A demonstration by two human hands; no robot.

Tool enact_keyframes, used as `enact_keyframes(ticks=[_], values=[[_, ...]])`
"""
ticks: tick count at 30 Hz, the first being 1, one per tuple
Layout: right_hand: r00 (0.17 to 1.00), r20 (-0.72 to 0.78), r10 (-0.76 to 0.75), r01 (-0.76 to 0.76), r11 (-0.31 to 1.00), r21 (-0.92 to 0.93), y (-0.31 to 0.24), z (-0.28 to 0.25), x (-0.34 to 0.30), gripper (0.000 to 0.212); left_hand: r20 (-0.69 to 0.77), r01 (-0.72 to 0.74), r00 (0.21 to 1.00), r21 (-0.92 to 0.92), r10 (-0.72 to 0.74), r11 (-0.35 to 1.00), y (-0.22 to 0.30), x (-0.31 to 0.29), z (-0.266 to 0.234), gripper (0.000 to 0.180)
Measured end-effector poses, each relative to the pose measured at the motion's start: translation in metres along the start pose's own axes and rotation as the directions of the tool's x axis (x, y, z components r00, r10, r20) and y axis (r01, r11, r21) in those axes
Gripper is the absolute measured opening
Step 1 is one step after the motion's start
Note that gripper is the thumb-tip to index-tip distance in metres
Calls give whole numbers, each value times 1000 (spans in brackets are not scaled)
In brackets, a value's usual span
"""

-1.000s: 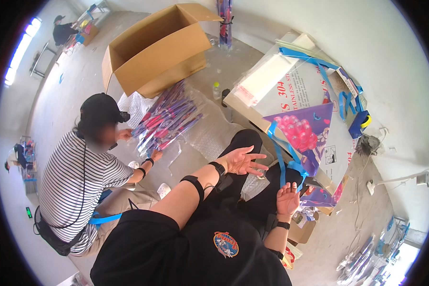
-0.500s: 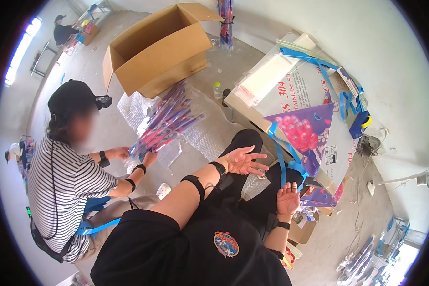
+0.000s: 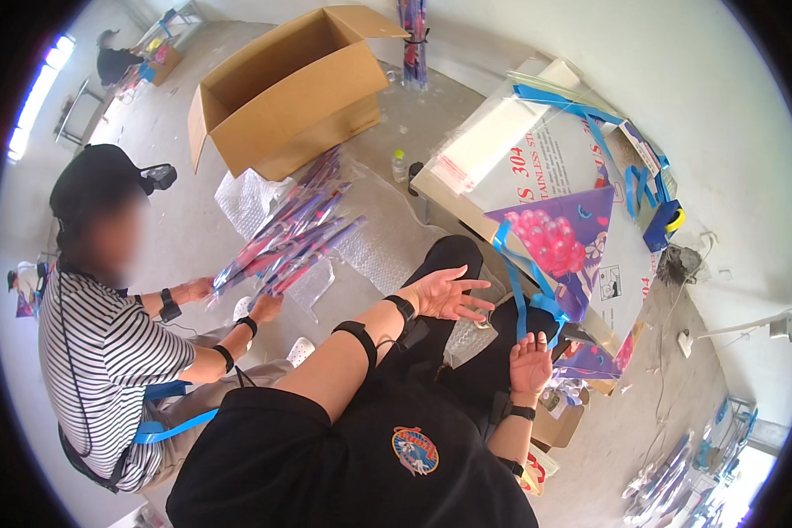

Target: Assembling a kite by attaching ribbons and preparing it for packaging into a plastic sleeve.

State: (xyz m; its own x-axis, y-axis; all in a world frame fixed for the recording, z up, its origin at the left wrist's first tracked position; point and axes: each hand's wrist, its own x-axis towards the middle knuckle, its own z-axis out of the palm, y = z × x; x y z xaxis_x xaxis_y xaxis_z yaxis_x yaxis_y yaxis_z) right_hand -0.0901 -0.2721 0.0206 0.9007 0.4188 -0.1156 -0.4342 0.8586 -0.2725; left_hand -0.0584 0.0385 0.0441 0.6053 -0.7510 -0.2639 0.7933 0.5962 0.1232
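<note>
My left hand (image 3: 453,295) is held palm up over my knees with its fingers spread, and nothing lies in it. Closer to the table, my right hand (image 3: 531,365) also faces up, empty, its fingers loosely extended. Just beyond it hangs a blue strap (image 3: 521,304), gathered in a knot at the table edge. A purple printed sheet (image 3: 559,251) with pink balloons lies on the near corner of the table (image 3: 607,304). Lower down, part of another purple sheet (image 3: 590,359) shows beside my right hand.
To my left, a seated person in a striped shirt (image 3: 106,343) holds bundles of long purple wrapped pieces (image 3: 295,251) above bubble wrap (image 3: 374,251). A large open cardboard box (image 3: 295,114) stands beyond. On the table sits a blue tape dispenser (image 3: 662,229); a bottle (image 3: 399,165) stands nearby.
The person on my left has leaned back leftward, and the bundle in their hands has been spread into two parts. My own hands have hardly moved and stay empty.
</note>
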Motion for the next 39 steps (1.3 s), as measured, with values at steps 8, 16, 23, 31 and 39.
enact_keyframes(ticks=[8, 16, 23, 31, 39], values=[[999, -16, -52, 52, 999, 10, -1, 7, -2, 38, 57, 64, 996, -12, -63, 998, 3, 6, -6, 71], [1000, -9, -17, 18, 997, 70, 3, 6, 0, 42, 18, 63, 998, -82, -61, 995, 6, -2, -1, 69], [999, -41, -15, 18, 998, 64, 2, 8, -1, 45, 11, 56, 998, -96, -56, 994, 7, 1, 1, 71], [999, 3, -35, 35, 998, 57, -2, 10, -6, 41, -3, 72, 997, -15, -72, 997, 3, 5, 6, 71], [999, 52, -2, -1, 998, 56, -1, 15, -2, 40, -11, 49, 999, -39, -49, 998, 3, -2, 7, 71]])
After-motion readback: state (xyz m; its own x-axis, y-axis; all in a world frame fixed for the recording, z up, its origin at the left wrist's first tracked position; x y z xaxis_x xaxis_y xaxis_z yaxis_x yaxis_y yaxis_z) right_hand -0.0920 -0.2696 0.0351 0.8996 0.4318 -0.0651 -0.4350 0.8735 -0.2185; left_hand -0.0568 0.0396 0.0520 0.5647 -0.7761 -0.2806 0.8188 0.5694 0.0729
